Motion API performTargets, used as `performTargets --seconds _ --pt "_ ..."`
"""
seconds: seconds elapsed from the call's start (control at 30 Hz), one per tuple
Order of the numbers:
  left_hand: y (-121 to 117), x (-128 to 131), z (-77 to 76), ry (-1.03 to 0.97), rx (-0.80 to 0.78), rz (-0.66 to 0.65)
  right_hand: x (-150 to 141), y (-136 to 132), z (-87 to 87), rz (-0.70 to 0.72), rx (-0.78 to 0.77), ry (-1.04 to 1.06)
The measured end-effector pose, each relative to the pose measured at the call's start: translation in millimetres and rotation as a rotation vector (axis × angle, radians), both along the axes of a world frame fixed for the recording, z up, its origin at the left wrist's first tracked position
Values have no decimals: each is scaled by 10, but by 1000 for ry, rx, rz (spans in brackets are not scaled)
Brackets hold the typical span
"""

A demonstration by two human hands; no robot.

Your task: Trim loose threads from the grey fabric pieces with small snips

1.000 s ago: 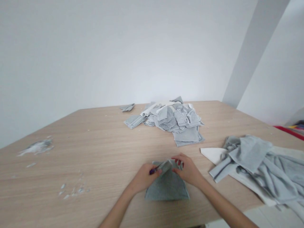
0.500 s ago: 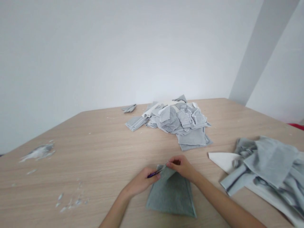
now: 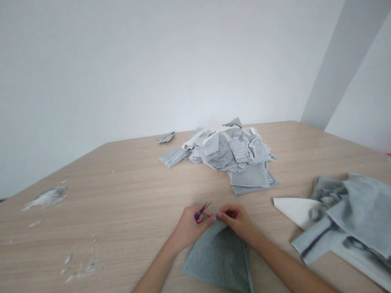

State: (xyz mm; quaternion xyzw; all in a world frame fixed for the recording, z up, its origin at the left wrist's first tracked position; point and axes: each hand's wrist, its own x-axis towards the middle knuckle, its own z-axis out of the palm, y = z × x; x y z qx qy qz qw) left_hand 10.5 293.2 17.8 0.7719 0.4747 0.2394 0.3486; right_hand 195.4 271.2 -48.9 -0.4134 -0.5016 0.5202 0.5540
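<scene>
A grey-green piece of cloth (image 3: 221, 256) hangs down toward me from both hands near the table's front. My left hand (image 3: 191, 228) has small purple-handled scissors (image 3: 200, 213) tucked in its fingers, with the blades pointing up and away from the cloth. Its thumb and forefinger also pinch the cloth's top edge. Right beside it, my right hand (image 3: 235, 219) is closed in a pinch on the same edge. The fingertips of the two hands nearly meet. Exactly what lies between them is too small to make out.
A heap of grey cloth pieces (image 3: 222, 152) lies toward the back of the wooden table (image 3: 137, 195). More grey cloth (image 3: 363, 211) is piled at the right over a white sheet (image 3: 297, 207). White and grey scraps (image 3: 49, 196) are scattered at the left. A wall stands behind.
The scissors have swung from the cloth's top edge to point upward in my left hand. That hand's thumb and forefinger have come to the edge, close to my right fingertips.
</scene>
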Motion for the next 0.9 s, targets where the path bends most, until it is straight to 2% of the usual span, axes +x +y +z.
performTargets --seconds 0.23,0.47,0.9 --pt "-63 -88 -182 -236 -138 -50 -9 -55 -17 149 62 -20" --pt "-103 -47 -243 -393 -249 -71 -31 -88 27 117 91 0" --pt "-127 -45 -248 -394 -235 -84 2 -130 130 115 33 60"
